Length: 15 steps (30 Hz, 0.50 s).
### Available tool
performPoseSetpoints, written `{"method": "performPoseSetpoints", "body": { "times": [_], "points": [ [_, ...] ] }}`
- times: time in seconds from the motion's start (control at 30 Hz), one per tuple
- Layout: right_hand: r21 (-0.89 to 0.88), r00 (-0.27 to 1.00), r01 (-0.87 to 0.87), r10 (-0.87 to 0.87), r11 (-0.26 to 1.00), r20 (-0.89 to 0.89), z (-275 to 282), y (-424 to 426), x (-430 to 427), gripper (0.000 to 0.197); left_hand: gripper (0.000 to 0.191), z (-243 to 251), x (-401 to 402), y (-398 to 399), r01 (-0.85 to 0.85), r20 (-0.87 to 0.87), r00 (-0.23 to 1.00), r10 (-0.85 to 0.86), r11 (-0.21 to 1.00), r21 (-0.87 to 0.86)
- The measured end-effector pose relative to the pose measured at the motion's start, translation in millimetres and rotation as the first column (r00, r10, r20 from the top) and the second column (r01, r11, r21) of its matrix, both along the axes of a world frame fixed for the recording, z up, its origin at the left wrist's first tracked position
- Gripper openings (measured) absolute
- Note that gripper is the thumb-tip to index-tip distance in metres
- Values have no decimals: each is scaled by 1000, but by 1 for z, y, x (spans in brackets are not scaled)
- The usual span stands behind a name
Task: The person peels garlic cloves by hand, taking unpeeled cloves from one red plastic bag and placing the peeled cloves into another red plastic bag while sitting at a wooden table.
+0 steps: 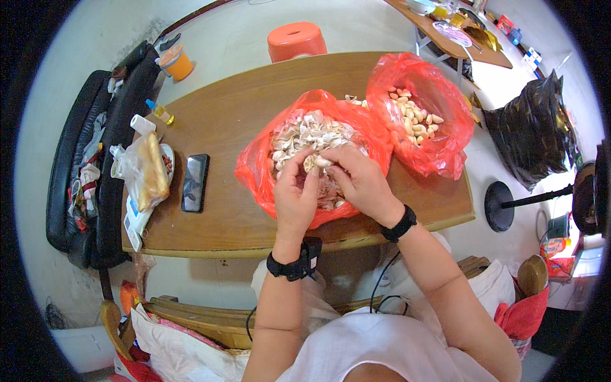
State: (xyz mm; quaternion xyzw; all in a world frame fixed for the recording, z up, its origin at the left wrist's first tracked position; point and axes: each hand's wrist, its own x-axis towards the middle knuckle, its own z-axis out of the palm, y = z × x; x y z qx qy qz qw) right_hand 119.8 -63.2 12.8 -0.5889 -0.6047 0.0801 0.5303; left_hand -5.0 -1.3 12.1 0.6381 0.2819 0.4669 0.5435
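Observation:
My left hand (pixel 297 188) pinches a piece of garlic bulb (pixel 311 162) between thumb and fingers. Against it, my right hand (pixel 355 174) grips a pale garlic clove (pixel 323 162) with thumb and forefinger; whether the two pieces are still joined is too small to tell. Both hands are over an open red plastic bag (pixel 255 162) full of garlic and papery skins (pixel 310 131). To the right, a second red plastic bag (pixel 448 148) holds peeled cloves (pixel 415 117). A few scraps of skin (pixel 355 100) lie between the bags.
On the wooden table (pixel 219 138) at left are a black smartphone (pixel 195 183), a plastic-wrapped loaf (pixel 148 176), a white roll (pixel 142 124) and a small bottle of yellow liquid (pixel 161 112). A red plastic stool (pixel 297 42) stands beyond; a black bag (pixel 530 129) is at right.

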Motion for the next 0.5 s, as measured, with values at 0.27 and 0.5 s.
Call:
{"method": "performPoseSetpoints", "body": {
  "times": [0.27, 0.5],
  "points": [
    [-48, 960, 3, 11, 999, 281, 4, -7, -1, 19, 19, -6, -5, 2, 144, -293, 947, -132, 989, 20],
    [5, 954, -29, 26, 1000, 300, 2, -5, 0, 20, 23, -16, -2, 2, 117, -163, 976, -142, 981, -155]
  ]
}}
